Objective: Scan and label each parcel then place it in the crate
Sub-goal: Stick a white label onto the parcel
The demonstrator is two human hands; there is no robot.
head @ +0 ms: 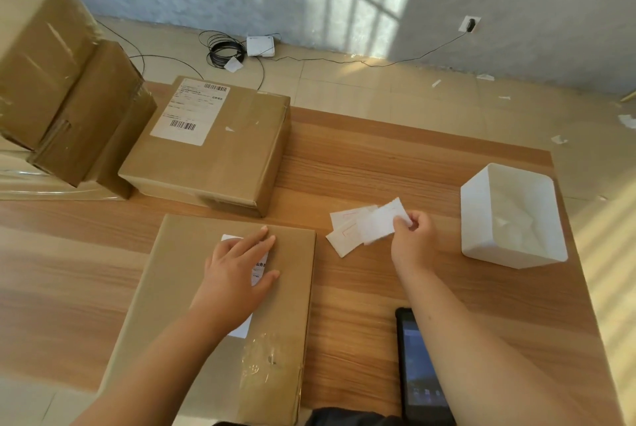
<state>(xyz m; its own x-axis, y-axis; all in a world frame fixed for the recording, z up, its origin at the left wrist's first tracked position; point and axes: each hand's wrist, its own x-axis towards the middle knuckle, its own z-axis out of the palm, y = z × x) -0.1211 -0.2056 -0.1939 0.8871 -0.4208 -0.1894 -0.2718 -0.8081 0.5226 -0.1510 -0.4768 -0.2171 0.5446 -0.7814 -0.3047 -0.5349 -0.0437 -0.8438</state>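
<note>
A flat brown cardboard parcel lies on the wooden table in front of me. My left hand rests flat on its top with straight fingers, covering most of a white shipping label. My right hand pinches a white paper label just above the table, right of the parcel. Two more white slips lie under it. A second, taller parcel with a barcode label stands behind the flat one.
A white open bin sits at the table's right edge. A black handheld scanner with a lit screen lies near the front edge under my right forearm. Stacked brown boxes stand at the left. Cables and a white device lie on the floor.
</note>
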